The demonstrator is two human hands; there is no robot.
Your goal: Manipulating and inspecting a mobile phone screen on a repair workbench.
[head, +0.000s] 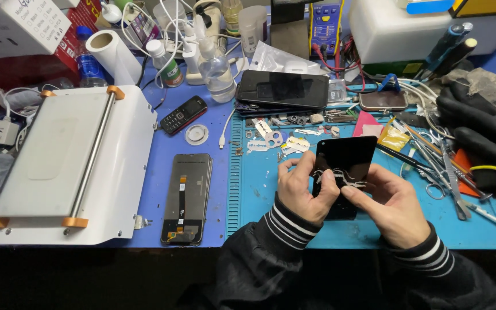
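Near the mat's (259,189) middle, both hands hold a flat black phone panel (345,158), tilted up. Left hand (302,192) pinches its left edge; right hand (388,201) pinches pale, stringy glue (345,179) on its shiny face. Some glue looks peeled, but much is left. At 9 o'clock lies another dark screen (186,198), then a smooth white metal machine (64,166)

Both hands, the left hand (301,189) and the right hand (390,201), hold the flat black phone panel (344,163) between them. Left of them lies the dark phone screen with flex cable (186,198), further left the white flat machine (64,166). Right lie the metal tweezers (452,183).
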